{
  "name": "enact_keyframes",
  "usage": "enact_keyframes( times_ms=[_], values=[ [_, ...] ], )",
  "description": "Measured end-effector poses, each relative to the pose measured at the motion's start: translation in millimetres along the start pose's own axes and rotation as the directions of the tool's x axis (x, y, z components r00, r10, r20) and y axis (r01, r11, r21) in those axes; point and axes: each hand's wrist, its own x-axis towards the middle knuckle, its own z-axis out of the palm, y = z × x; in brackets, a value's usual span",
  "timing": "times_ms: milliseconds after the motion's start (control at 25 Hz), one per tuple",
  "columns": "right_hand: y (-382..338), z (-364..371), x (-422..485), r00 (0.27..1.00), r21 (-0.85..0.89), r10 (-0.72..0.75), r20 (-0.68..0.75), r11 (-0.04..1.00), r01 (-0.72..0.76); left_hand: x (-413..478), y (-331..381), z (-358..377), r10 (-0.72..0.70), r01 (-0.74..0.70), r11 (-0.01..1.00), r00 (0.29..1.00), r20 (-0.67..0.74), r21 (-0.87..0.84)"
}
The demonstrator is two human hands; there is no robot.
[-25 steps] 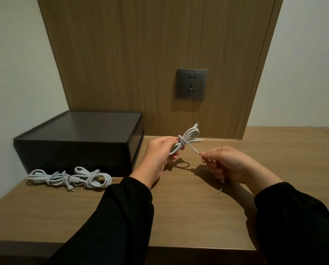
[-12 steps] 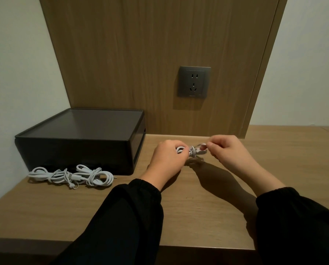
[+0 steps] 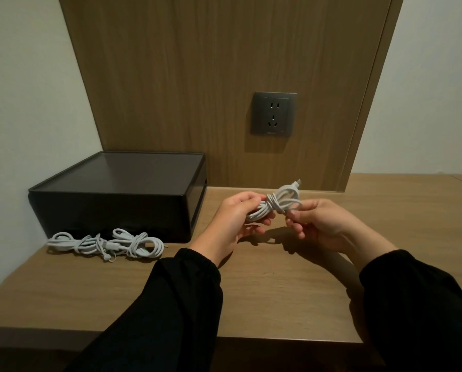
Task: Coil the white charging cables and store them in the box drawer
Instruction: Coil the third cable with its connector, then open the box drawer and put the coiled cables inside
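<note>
**A:** Starting far left on the desk (image 3: 264, 304), we've got two white coils (image 3: 106, 244). Each one is wrapped round its middle. They lie side by side, touching, just in front of the box (image 3: 117, 200). The box is dark and sits in the back left corner, up against the wall (image 3: 23, 103).

**B:** Yep, same here. Right of the box comes our left hand (image 3: 235, 218), lifted off the desk. Its fingers are curled round one end of the third cable (image 3: 275, 204). That cable is bundled into loops with a few turns wound tight round its waist, and a plug tip pokes up at the top right.

**A:** Above the cable there's a grey socket (image 3: 274, 114) set in the wood panel (image 3: 197, 76).

**B:** Then our right hand (image 3: 318, 224). It pinches the loop end of the same bundle with thumb and fingers, and the lower fingers curl in underneath. So both hands grip that one cable, held in the air over the desk, right of the box. We've got black sleeves (image 3: 187, 304) on both arms.
</note>
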Motion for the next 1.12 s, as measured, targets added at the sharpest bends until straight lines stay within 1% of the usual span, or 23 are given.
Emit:
enact_keyframes(
  times_ms=[80,160,240,320,360,400,480,560,640,680,720,760,800,880,960,1000,1040,1080,1120],
  values=[
    [-1,-2,-2,0.995,0.11,0.061,0.079,0.992,-0.069,-10,-1,-3,0.067,-0.07,0.989,0.997,0.024,0.13],
    [-1,1,-8,0.986,0.102,0.103,0.131,0.988,-0.117,-24,-3,-3,0.16,-0.152,0.952,0.987,-0.008,0.267],
    [2,10,-14,0.979,0.066,0.087,0.183,0.993,-0.101,-38,-6,-6,0.241,-0.199,0.888,0.969,-0.052,0.414],
    [7,22,-20,0.982,0.045,0.038,0.187,0.998,-0.047,-50,-9,-15,0.322,-0.214,0.763,0.944,-0.072,0.61],
    [9,30,-25,0.986,-0.011,0.013,0.166,1.0,-0.012,-57,-9,-22,0.366,-0.221,0.694,0.928,-0.071,0.685],
    [10,40,-30,0.991,-0.127,-0.016,0.134,0.991,0.033,-62,-10,-28,0.409,-0.233,0.631,0.911,-0.062,0.74],
    [11,64,-41,0.994,-0.402,-0.091,0.062,0.909,0.108,-75,-13,-42,0.491,-0.26,0.471,0.871,-0.006,0.843],
    [14,87,-43,0.982,-0.532,-0.181,0.047,0.828,0.178,-85,-15,-58,0.563,-0.278,0.279,0.823,0.079,0.919],
    [21,103,-43,0.959,-0.649,-0.273,0.074,0.717,0.254,-88,-17,-74,0.664,-0.294,0.11,0.733,0.15,0.949],
    [23,107,-43,0.947,-0.697,-0.307,0.092,0.66,0.281,-90,-17,-82,0.711,-0.273,0.056,0.686,0.153,0.96],
    [23,107,-42,0.942,-0.718,-0.322,0.098,0.633,0.291,-89,-16,-88,0.744,-0.226,0.025,0.655,0.133,0.974],
    [21,106,-42,0.943,-0.716,-0.318,0.098,0.635,0.289,-87,-15,-91,0.756,-0.156,0.005,0.648,0.099,0.988],
    [18,103,-41,0.95,-0.71,-0.296,0.104,0.647,0.28,-85,-13,-93,0.745,-0.073,-0.014,0.665,0.059,0.997],
    [11,100,-38,0.963,-0.718,-0.244,0.114,0.649,0.25,-81,-12,-94,0.685,0.064,-0.025,0.728,-0.03,0.998],
    [5,101,-27,0.968,-0.737,-0.235,0.088,0.638,0.222,-77,-13,-96,0.625,0.107,0.02,0.775,-0.096,0.994],
    [2,104,-20,0.966,-0.73,-0.25,0.069,0.647,0.22,-76,-13,-96,0.609,0.107,0.046,0.785,-0.113,0.993],
    [-2,109,-10,0.965,-0.694,-0.26,0.042,0.687,0.216,-75,-13,-96,0.603,0.102,0.065,0.788,-0.12,0.993],
    [-5,115,1,0.97,-0.604,-0.243,0.006,0.772,0.198,-75,-14,-96,0.603,0.097,0.076,0.788,-0.123,0.992],
    [-9,122,11,0.984,-0.44,-0.179,-0.022,0.885,0.151,-75,-14,-96,0.607,0.094,0.087,0.784,-0.128,0.992]
  ],
)
